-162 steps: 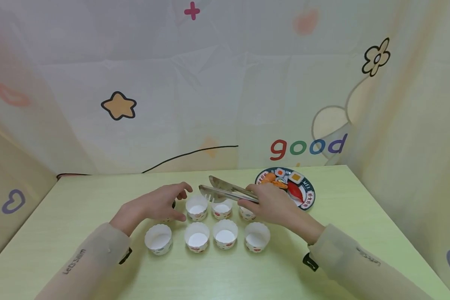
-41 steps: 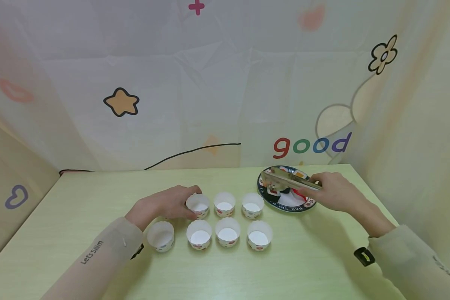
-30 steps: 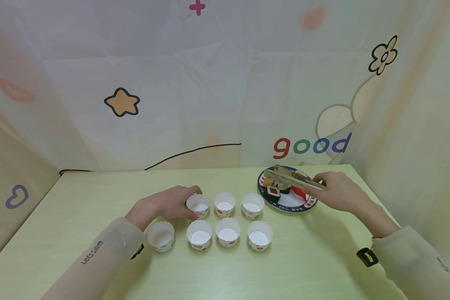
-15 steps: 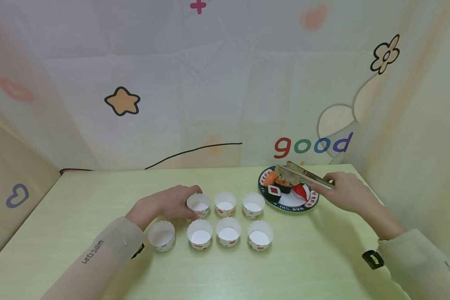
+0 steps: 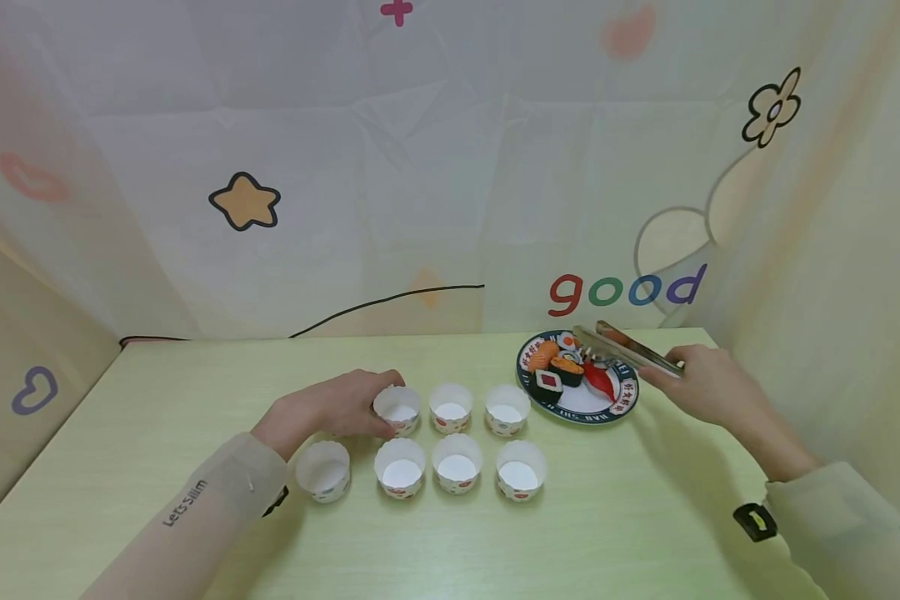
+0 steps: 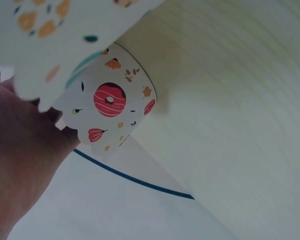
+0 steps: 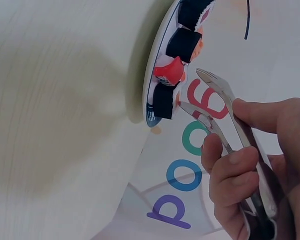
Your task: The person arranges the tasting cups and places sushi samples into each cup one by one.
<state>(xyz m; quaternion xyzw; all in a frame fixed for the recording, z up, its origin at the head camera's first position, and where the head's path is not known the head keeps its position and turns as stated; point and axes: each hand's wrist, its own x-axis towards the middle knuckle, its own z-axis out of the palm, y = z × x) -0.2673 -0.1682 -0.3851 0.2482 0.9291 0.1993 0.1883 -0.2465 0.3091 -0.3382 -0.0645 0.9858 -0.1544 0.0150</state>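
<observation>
"Hanging behind everything is a pale printed curtain; before it stands a light table. Largest item on it?"

"A round, dark-rimmed plate, at the table's far right."

"Position of the hands?"

"The left hand is at the back row of paper cups. The right hand, right of the plate, grips metal tongs between thumb and curled fingers."

"Condition of the tongs?"

"Arms spread apart, ends at the plate's far side. Whether either end touches food, I cannot tell."

"And the cups?"

"Seven white ones visible, upright: three behind, four in front, left of the plate. Left thumb and fingers pinch the leftmost visible cup of the back row, in line with its neighbours."

"Smallest items?"

"Toy-like sushi pieces, grouped on the plate: one red, one orange, two wrapped in black, others partly hidden by the tongs."
</observation>
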